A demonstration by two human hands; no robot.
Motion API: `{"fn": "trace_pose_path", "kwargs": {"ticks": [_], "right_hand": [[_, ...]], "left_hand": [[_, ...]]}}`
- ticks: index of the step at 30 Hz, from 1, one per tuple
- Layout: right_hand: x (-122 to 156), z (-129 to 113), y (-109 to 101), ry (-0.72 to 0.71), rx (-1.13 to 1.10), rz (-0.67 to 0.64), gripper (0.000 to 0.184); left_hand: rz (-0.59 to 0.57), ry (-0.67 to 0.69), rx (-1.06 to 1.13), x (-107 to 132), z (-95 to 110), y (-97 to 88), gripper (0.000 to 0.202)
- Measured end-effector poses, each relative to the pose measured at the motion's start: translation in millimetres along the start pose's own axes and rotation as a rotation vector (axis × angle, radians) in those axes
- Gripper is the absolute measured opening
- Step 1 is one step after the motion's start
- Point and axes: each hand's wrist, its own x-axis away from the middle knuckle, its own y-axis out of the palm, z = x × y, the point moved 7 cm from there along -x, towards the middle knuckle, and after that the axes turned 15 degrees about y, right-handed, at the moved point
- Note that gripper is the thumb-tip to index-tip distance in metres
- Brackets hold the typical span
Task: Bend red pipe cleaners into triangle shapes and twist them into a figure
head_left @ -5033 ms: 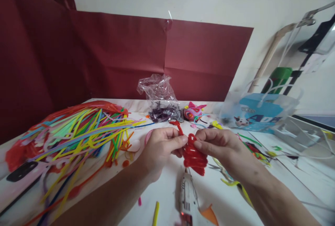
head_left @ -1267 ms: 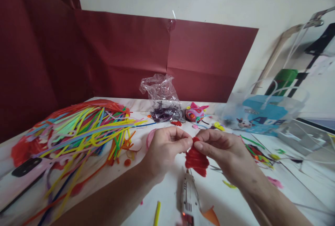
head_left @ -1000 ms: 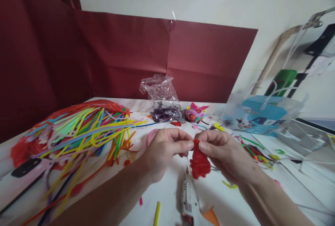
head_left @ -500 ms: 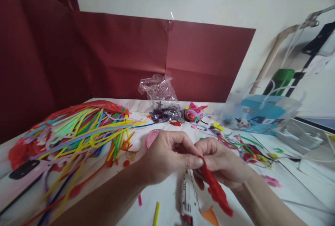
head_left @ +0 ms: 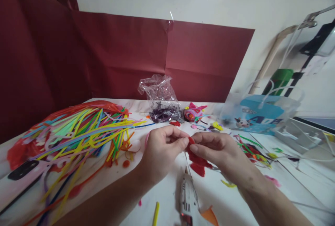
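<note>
A fuzzy red pipe-cleaner piece hangs at an angle between my hands, its lower end broad and lumpy. My left hand pinches its upper tip between thumb and fingertips. Close beside it, my right hand grips the same piece, the thumb lying across its front. Part of the piece is covered by the fingers. Below the hands, a white hot glue gun rests on the table with its nozzle pointing away from me. An orange piece is beside the gun.
Many coloured pipe cleaners lie heaped on the left, near a phone. Behind stand a clear plastic bag and a pink decorated figure. On the right are scrap pieces, a blue-and-white bag and a yellow stick nearer me.
Both hands have moved up and slightly left with the red piece. Its loose end now sits higher and partly behind my right hand; a yellow scrap has come into view.
</note>
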Motion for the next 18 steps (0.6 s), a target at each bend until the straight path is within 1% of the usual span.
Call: {"fn": "trace_pose_path", "kwargs": {"ticks": [4, 7, 12, 15, 18], "right_hand": [[3, -6, 3, -0.045, -0.018, 0.04, 0.027], [4, -7, 3, -0.061, -0.017, 0.038, 0.026], [1, 0, 0, -0.031, -0.072, 0.024, 0.026], [0, 2, -1, -0.024, -0.127, -0.021, 0.025], [0, 3, 1, -0.012, -0.159, -0.112, 0.026]], "left_hand": [[0.032, -0.073, 0.048, 1, -3, -2.3, 0.005], [0.026, -0.133, 0.093, 1, -6, -1.9, 0.005], [-0.032, -0.128, 0.109, -1, -10, -0.9, 0.005], [-0.057, -0.11, 0.112, -1, -8, -0.4, 0.003], [-0.127, -0.115, 0.135, -2, -3, 3.5, 0.003]]}}
